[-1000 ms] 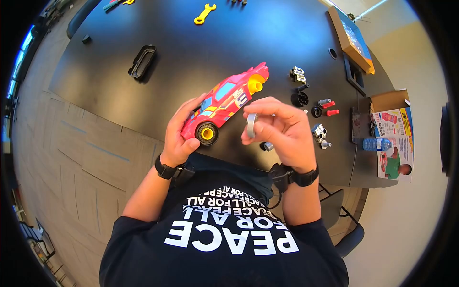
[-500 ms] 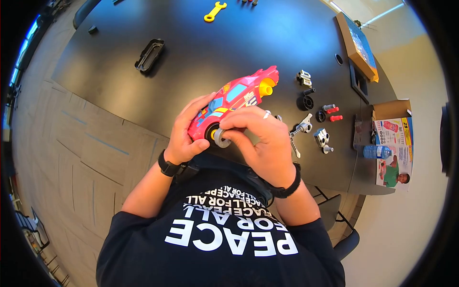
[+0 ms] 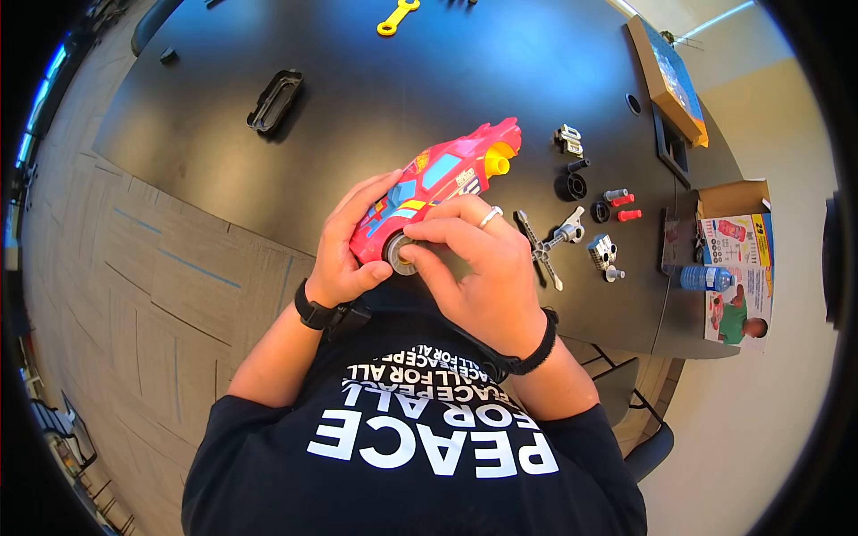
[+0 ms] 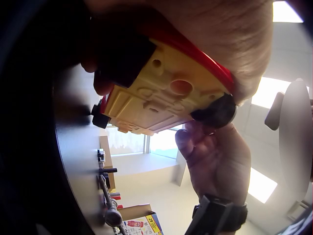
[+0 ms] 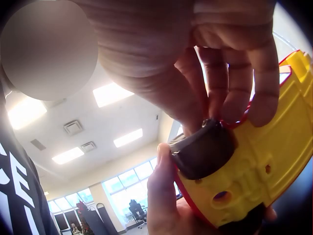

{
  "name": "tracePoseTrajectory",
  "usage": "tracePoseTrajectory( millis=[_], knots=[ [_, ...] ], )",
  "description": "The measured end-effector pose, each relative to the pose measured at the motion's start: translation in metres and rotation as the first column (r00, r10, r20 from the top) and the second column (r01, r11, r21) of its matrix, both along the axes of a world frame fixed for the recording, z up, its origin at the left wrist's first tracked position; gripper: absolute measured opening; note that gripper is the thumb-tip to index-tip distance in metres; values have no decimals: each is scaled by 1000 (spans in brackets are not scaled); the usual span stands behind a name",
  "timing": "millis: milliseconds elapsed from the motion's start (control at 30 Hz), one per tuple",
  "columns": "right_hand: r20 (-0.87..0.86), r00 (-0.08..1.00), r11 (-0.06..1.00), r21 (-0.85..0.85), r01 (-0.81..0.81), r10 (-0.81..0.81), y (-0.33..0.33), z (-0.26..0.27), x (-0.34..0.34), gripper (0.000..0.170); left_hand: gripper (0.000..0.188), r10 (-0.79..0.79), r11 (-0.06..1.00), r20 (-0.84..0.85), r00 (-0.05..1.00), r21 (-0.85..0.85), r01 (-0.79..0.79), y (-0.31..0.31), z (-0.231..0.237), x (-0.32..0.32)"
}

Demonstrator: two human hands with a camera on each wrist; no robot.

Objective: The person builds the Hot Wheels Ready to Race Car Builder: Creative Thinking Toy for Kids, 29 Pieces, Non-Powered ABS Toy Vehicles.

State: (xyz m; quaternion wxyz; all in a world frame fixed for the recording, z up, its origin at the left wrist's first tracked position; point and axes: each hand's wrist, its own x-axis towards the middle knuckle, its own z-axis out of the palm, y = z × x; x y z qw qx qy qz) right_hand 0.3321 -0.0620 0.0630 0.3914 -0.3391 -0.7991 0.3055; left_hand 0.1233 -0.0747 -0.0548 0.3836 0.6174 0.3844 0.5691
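The left hand [image 3: 344, 246] grips the front of a red toy car [image 3: 438, 170], its rear pointing up and right. Thumb and index finger of the right hand [image 3: 492, 281] pinch a grey ring [image 3: 403, 261] flat against the front wheel. A yellow hub [image 3: 498, 163] sticks out bare at the rear. In the left wrist view, the yellow underside [image 4: 151, 100] and a black wheel [image 4: 217, 111] show, with the right hand [image 4: 217, 159] at that wheel. The right wrist view has the right fingertips at the black tyre [image 5: 205, 151]; the ring cannot be made out there.
Right of the hands lie a grey cross-shaped part [image 3: 542, 250], a silver engine-like block [image 3: 602, 253], red pegs [image 3: 629, 214] and a black wheel [image 3: 569, 187]. Farther off are a black tray [image 3: 275, 102], a yellow wrench [image 3: 398, 16], a bottle [image 3: 706, 279] and an open box [image 3: 735, 198].
The right hand has carried the grey ring left from beside the car to the front wheel, where it now sits flatter than half a second ago. The left hand keeps its grip.
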Motion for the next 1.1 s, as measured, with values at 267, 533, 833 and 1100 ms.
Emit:
tracePoseTrajectory(
  millis=[267, 533, 833, 1100],
  knots=[
    [2, 1000, 1000, 6, -22, 22, -7, -8, 6, 37, 131, 6, 1000, -20, 1000, -9, -7, -1, 3, 1],
    [-30, 996, 996, 14, 84, -84, -11, -22, 3, 41, 119, 22, 999, 0, 1000, 45, -22, 0, -1, 1],
    [-88, 993, 997, 7, -79, 79, 5, -27, 13, 44, 130, -14, 1000, -45, 999, -20, 13, -3, 3, -4],
    [-176, 983, 998, -26, -58, 53, 4, -36, 7, 42, 115, -12, 994, -35, 999, 106, 15, 2, -2, -4]
  ],
)
